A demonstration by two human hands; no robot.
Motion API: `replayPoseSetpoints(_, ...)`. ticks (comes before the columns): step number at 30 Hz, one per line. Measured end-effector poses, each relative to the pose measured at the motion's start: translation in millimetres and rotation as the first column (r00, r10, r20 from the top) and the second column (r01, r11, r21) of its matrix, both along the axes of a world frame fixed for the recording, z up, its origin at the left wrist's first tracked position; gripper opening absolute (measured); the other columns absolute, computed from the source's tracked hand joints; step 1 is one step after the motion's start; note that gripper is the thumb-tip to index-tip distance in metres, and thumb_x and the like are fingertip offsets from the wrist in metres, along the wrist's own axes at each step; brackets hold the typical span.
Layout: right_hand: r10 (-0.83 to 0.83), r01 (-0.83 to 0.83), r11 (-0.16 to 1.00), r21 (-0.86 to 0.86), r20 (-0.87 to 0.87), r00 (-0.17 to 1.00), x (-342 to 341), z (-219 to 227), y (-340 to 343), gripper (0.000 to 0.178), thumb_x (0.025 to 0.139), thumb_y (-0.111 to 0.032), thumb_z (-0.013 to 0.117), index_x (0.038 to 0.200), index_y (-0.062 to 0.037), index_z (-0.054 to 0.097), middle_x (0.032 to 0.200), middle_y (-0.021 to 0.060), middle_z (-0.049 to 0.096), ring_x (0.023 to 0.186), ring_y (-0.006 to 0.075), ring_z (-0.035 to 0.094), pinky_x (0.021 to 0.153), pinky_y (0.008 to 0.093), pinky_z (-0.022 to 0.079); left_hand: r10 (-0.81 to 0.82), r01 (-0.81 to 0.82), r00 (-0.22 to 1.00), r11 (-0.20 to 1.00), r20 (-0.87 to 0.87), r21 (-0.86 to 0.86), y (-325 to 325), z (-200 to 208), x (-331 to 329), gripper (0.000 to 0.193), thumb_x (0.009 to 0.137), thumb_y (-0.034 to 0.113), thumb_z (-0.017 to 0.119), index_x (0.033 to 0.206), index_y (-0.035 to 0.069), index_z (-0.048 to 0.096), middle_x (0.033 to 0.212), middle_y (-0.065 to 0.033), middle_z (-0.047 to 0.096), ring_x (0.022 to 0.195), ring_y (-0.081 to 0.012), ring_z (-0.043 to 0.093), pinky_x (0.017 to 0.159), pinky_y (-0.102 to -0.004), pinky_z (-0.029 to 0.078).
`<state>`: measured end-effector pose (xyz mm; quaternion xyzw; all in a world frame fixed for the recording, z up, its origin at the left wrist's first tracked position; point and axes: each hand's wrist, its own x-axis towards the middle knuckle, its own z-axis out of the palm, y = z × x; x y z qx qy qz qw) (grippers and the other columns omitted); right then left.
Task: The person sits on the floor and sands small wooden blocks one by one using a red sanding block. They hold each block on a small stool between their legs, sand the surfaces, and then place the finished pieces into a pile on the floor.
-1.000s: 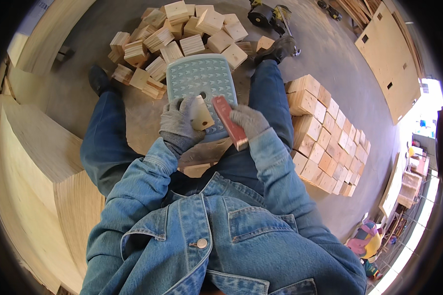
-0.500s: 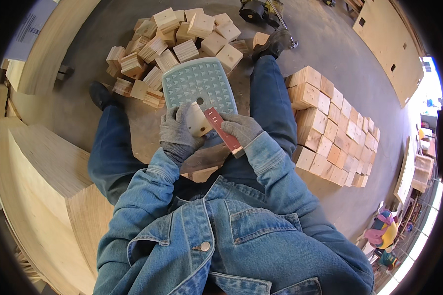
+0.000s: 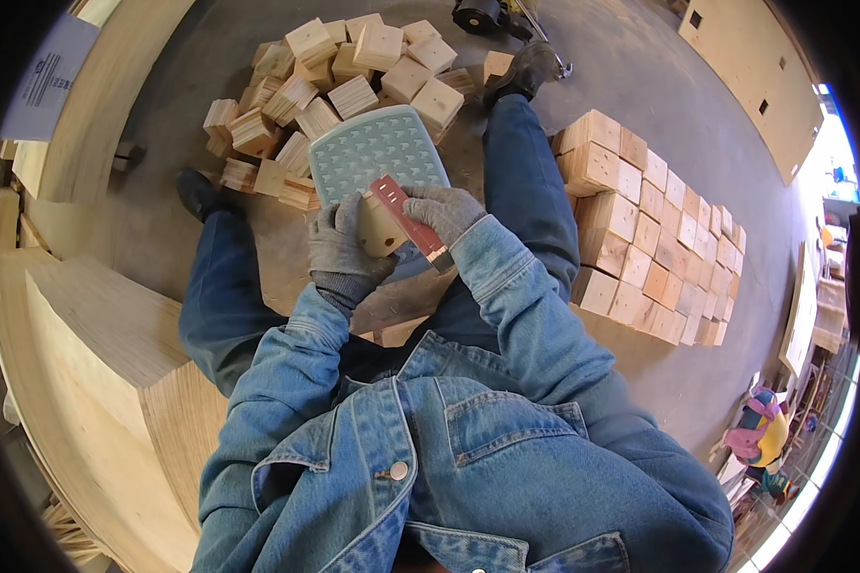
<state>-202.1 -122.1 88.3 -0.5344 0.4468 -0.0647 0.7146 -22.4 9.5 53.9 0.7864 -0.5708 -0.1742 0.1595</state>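
Note:
My left hand [image 3: 346, 250], in a grey knit glove, is closed round a small pale wooden block [image 3: 378, 232] with a dark spot on its face. In my right hand [image 3: 446, 212], also gloved in grey, is a long reddish-brown sanding block [image 3: 403, 215] with pale slots along its top. It lies slanted against the right side of the wooden block, hiding part of that face. Both hands are above the near end of a pale green plastic step stool [image 3: 377, 153] with a raised pattern, between my legs.
Beyond the stool lies a loose heap of wooden blocks [image 3: 354, 95]. To the right of my leg stands a neat stack of similar blocks [image 3: 659, 239]. Thick plywood pieces [image 3: 96, 315] line the left side. A black and yellow tool [image 3: 487, 17] rests near my right shoe.
Both hands still hold the same things. The sanding block has moved left and slightly up, and covers more of the wooden block.

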Motion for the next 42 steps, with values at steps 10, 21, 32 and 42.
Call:
replayPoseSetpoints(10, -0.528, 0.518, 0.849, 0.106, 0.193, 0.827, -70, 4, 9, 0.046, 0.099, -0.016, 0.074, 0.140, 0.0036, 0.063, 0.124, 0.0146, 0.072, 0.106, 0.0184, 0.071, 0.092, 0.0292, 0.058, 0.084, -0.092, 0.993, 0.991, -0.081, -0.093, 1, 7, 2, 0.112, 0.057, 0.040, 0.100, 0.151, 0.011, 0.044, 0.135, -0.0219, 0.057, 0.125, -0.0397, 0.056, 0.110, -0.0514, 0.047)
replayPoseSetpoints(21, -0.402, 0.471, 0.845, -0.254, 0.278, 0.872, -57, -11, 32, 0.052, 0.099, -0.017, 0.072, 0.143, 0.0066, 0.059, 0.125, 0.0144, 0.072, 0.109, 0.0212, 0.070, 0.099, 0.0327, 0.056, 0.277, -0.392, 0.343, 0.911, -0.898, 0.131, -5, 25, 8, 0.084, 0.081, 0.015, 0.090, 0.150, -0.003, 0.047, 0.133, -0.0171, 0.064, 0.117, -0.0262, 0.069, 0.097, -0.0388, 0.061)
replayPoseSetpoints(32, -0.313, 0.358, 0.888, -0.290, 0.189, 0.931, -44, -26, 34, 0.058, 0.097, -0.021, 0.074, 0.146, 0.0050, 0.057, 0.134, 0.0222, 0.069, 0.119, 0.0271, 0.070, 0.103, 0.0338, 0.054, 0.420, -0.406, -0.123, 0.806, -0.899, 0.432, -4, 41, -8, 0.065, 0.093, 0.040, 0.077, 0.143, 0.003, 0.057, 0.121, -0.0152, 0.069, 0.099, -0.0293, 0.075, 0.078, -0.0392, 0.066)
replayPoseSetpoints(42, -0.250, 0.282, 0.863, -0.420, 0.131, 0.959, -47, -50, 31, 0.059, 0.097, -0.023, 0.075, 0.146, 0.0035, 0.057, 0.133, 0.0189, 0.070, 0.116, 0.0212, 0.069, 0.100, 0.0317, 0.055, 0.282, -0.289, 0.358, 0.940, -0.890, 0.182, 4, 21, -6, 0.089, 0.092, 0.043, 0.082, 0.156, -0.004, 0.041, 0.143, -0.0226, 0.058, 0.123, -0.0322, 0.066, 0.099, -0.0403, 0.058)
